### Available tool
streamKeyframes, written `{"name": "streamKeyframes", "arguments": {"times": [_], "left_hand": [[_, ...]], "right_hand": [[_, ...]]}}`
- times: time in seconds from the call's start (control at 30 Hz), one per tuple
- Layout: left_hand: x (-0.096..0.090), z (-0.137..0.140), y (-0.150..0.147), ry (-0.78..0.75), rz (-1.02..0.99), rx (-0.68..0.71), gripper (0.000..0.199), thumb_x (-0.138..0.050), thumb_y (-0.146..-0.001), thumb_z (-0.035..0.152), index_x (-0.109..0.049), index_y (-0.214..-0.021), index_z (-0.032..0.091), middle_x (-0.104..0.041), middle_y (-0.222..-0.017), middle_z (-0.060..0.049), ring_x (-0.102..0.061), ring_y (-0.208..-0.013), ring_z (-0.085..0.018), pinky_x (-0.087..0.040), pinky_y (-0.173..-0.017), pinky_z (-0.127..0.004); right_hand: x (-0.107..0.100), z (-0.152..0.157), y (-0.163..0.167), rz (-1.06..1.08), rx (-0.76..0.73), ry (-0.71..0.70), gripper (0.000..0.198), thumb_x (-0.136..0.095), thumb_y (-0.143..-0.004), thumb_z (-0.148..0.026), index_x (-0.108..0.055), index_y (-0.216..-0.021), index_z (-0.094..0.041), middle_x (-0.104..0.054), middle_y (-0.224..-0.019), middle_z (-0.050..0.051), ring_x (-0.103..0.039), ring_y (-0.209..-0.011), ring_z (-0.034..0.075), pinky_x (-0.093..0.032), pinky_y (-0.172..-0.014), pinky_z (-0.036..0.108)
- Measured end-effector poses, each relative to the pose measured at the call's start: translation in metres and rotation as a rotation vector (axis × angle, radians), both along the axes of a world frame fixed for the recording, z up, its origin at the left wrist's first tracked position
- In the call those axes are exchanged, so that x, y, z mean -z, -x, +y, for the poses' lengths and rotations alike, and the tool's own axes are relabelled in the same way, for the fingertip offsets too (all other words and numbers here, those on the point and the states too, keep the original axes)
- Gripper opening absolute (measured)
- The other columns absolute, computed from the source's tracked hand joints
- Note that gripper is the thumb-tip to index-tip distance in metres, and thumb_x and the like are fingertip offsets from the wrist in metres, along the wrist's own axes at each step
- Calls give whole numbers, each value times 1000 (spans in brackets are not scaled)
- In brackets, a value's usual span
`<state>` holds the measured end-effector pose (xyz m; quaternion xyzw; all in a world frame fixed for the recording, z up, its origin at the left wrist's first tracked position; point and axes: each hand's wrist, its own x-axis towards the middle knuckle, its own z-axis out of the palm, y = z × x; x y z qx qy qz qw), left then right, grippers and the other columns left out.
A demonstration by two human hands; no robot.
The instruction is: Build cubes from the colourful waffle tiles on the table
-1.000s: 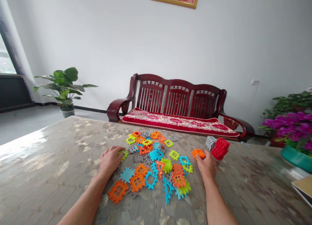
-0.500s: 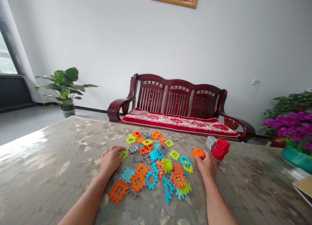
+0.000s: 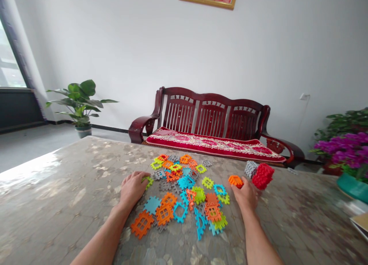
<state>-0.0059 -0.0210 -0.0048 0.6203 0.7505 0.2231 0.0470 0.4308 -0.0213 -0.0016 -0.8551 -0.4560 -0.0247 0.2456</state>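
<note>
My left hand (image 3: pixel 133 187) rests on the table left of the pile, its fingers closed over a lime-green interlocking plastic piece (image 3: pixel 149 182) that is partly covered. My right hand (image 3: pixel 246 193), right of the pile, pinches an orange interlocking piece (image 3: pixel 235 180) between thumb and fingers. Flat notched pieces lie loosely between the hands, among them an orange window square (image 3: pixel 142 224), a blue frame (image 3: pixel 180 212), a blue triangle (image 3: pixel 200 223) and a lime-green window square (image 3: pixel 207 182). Just beyond my right hand sit a red stack (image 3: pixel 262 176) and a grey stack (image 3: pixel 250 168).
The table (image 3: pixel 71 203) has a patterned grey-brown cover. Behind it stands a dark red wooden bench (image 3: pixel 212 121) with a red floral cushion (image 3: pixel 212 144). Purple flowers (image 3: pixel 342 148) in a teal pot (image 3: pixel 352 186) stand at the right. A potted plant (image 3: pixel 82 100) is at the far left.
The whole view has shifted slightly, so everything appears a little further right. Both hands keep their places beside the pile with the same pieces.
</note>
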Motion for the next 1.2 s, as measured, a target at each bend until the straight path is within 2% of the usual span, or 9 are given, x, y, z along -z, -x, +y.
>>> {"name": "streamKeyframes", "arguments": {"times": [0.43, 0.53, 0.63, 0.7, 0.83, 0.93, 1.03, 1.2], "left_hand": [[2, 1, 0, -5, -13, -2, 37, -44, -84, 32, -72, -109, 33, -66, -125, -1, -56, -116, -28, -37, -103, -44], [2, 1, 1, -3, -18, 2, 37, -44, -85, 32, -72, -109, 33, -65, -126, -2, -56, -116, -28, -37, -104, -45], [2, 1, 1, -4, -19, 0, 37, -44, -85, 32, -72, -109, 32, -66, -126, -2, -56, -116, -28, -38, -103, -44], [2, 1, 1, -6, -19, -2, 37, -44, -85, 32, -72, -109, 32, -66, -126, -2, -56, -116, -28, -38, -102, -43], [1, 1, 1, -13, -23, 3, 36, -45, -84, 31, -73, -107, 33, -66, -125, -2, -57, -116, -27, -39, -102, -43], [1, 0, 0, -17, -23, 5, 36, -46, -84, 30, -73, -107, 32, -66, -125, -3, -57, -115, -27, -39, -102, -42], [0, 0, 0, -12, -19, 0, 36, -46, -85, 31, -73, -108, 32, -66, -124, -3, -57, -116, -27, -38, -103, -42], [-3, -2, -2, 2, -32, 8, 36, -45, -85, 30, -72, -109, 32, -65, -126, -2, -56, -116, -26, -37, -103, -42]], "right_hand": [[4, 2, -1, -52, -4, -2, 64, -57, -79, -41, -49, -138, -17, -65, -123, 13, -58, -117, 29, -42, -97, 39], [3, 1, 0, -75, 1, -50, 64, -57, -79, -41, -49, -137, -14, -63, -127, 15, -56, -118, 31, -42, -96, 39], [-1, -1, 5, -107, -9, -170, 59, -53, -81, -36, -51, -135, -13, -60, -129, 16, -54, -118, 31, -40, -98, 41], [-5, -2, 11, -118, -86, -276, 55, -49, -83, -33, -52, -133, -12, -59, -131, 16, -52, -120, 31, -38, -101, 42], [-8, -3, 35, -54, -374, -390, 47, -46, -84, -31, -58, -125, -14, -63, -127, 14, -53, -119, 27, -37, -105, 41], [-9, -5, 60, 47, -575, -384, 38, -46, -84, -30, -65, -114, -17, -69, -116, 11, -59, -111, 24, -42, -102, 38], [-16, -12, 87, 138, -704, -335, 31, -46, -84, -27, -70, -104, -21, -72, -106, 7, -63, -103, 22, -46, -97, 35], [-34, -36, 137, 158, -953, -241, 36, -58, -81, -28, -67, -115, -23, -70, -114, 6, -60, -110, 24, -45, -99, 39]]}}
